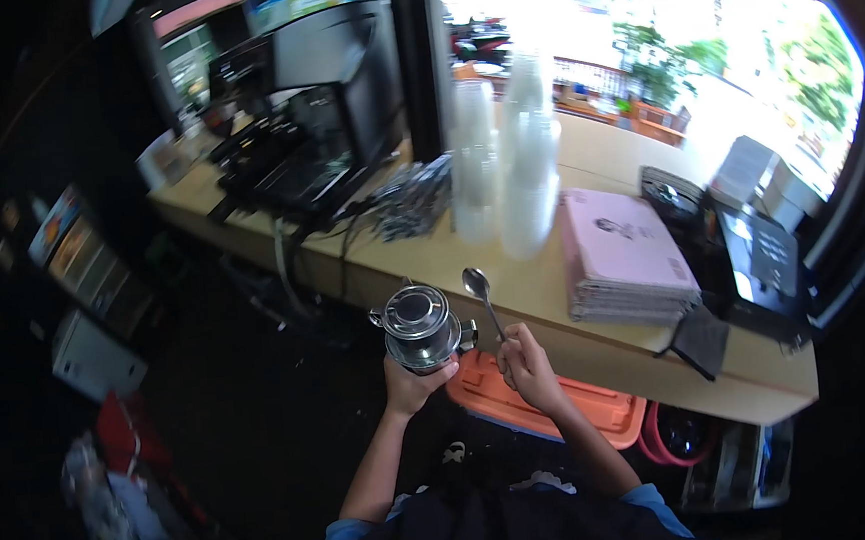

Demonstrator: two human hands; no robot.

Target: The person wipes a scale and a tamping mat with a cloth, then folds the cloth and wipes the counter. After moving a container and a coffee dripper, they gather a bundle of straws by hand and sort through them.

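You are standing at the counter, and the clear cup stacks are rising from it ahead of you. Your left hand is holding a lidded metal vessel, its fingers curling around the lower part; the vessel is sitting roughly upright in that grip, on your side of the cup stacks and to their left. Your right hand is holding a metal spoon, its fingers pinching narrowly around the handle; the spoon's bowl is pointing up and away from you, on your side of the cup stacks and apart from the vessel. To the right of the cup stacks a pink printed pile is lying, and farther right a dark flat device is resting. Just left of the cup stacks a bundle of thin items is lying, too blurred to make out, and farther left a black machine is standing. Lower than the cup stacks, below the counter's near edge, an orange plastic lid is showing
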